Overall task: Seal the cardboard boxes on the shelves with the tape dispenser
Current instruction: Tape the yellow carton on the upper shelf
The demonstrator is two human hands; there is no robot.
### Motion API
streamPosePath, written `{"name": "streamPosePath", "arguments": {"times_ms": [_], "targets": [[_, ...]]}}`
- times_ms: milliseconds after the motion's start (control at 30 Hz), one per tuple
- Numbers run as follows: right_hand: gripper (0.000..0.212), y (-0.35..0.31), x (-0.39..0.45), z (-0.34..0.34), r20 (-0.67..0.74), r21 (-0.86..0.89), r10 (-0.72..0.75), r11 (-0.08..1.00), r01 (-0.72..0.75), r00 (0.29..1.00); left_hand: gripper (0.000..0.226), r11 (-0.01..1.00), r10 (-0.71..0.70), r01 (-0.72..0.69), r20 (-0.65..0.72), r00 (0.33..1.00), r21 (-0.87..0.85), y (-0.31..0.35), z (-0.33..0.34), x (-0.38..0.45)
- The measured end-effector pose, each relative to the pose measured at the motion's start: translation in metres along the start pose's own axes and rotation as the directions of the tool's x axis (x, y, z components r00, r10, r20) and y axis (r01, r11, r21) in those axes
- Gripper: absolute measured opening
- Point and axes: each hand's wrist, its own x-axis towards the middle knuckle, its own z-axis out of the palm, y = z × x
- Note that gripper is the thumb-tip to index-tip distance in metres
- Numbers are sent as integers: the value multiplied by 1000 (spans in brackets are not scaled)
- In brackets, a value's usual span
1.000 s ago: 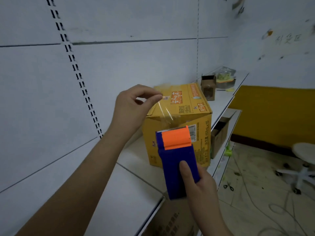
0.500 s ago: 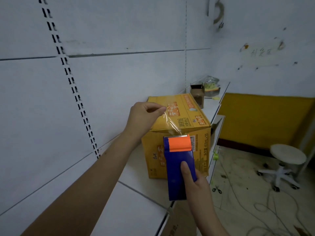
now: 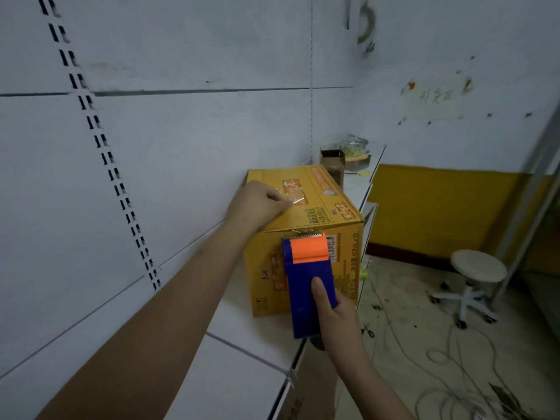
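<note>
A yellow cardboard box point(image 3: 321, 195) with orange print stands on the white shelf point(image 3: 242, 328) against the wall panel. My left hand point(image 3: 257, 207) lies on the box's top near its left edge and pinches the free end of clear tape point(image 3: 292, 202) down onto the lid. My right hand point(image 3: 336, 316) grips a blue tape dispenser point(image 3: 309, 286) with an orange head, held against the box's front face just below the top edge. A short strip of tape runs from the dispenser's teeth over the edge toward my left fingers.
A small open brown carton point(image 3: 333, 165) and a tray of clutter point(image 3: 357, 153) sit farther along the shelf. A lower shelf edge point(image 3: 368, 213) juts out on the right. On the floor lie cables point(image 3: 439, 374), scissors point(image 3: 368, 330) and a white stool point(image 3: 475, 277).
My left hand has come down from the air onto the box top, laying the tape end flat. The dispenser moved forward and now touches the box's front.
</note>
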Motion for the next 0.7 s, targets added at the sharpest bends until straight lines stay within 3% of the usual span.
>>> {"name": "streamPosePath", "arguments": {"times_ms": [67, 167, 300, 400, 433, 467, 533, 567, 700], "targets": [[51, 4, -2, 2, -15, 15, -5, 1000, 6, 1000, 29, 999, -48, 48, 13, 999, 16, 0, 1, 7], [55, 12, -3, 5, -16, 1, -13, 1000, 13, 1000, 24, 983, -22, 33, -62, 998, 179, -6, 8, 9], [54, 15, -2, 11, -7, 12, -13, 1000, 13, 1000, 56, 973, 12, 17, -122, 993, 231, -12, 19, 12], [44, 13, -2, 11, 13, 41, -17, 999, 16, 1000, 38, 965, 262, -241, -308, 915, 105, -10, 16, -3], [43, 12, -3, 10, 24, 39, -18, 999, 17, 1000, 34, 935, 353, -345, -266, 897, 80, -9, 14, -10], [44, 10, -3, 8, 30, 33, -18, 999, 17, 999, 38, 906, 422, -415, -120, 898, 80, -6, 12, -18], [46, 9, -3, 6, 21, 5, -20, 1000, 19, 1000, 54, 865, 410, -474, 314, 857, 166, -3, 10, -26], [47, 9, -3, 4, 15, -13, -25, 1000, 25, 1000, 61, 856, 364, -481, 442, 820, 187, -2, 8, -24], [56, 10, -7, -8, -5, -116, -44, 992, 43, 999, 70, 905, 280, -415, 612, 740, 88, 2, 1, -12]]}}
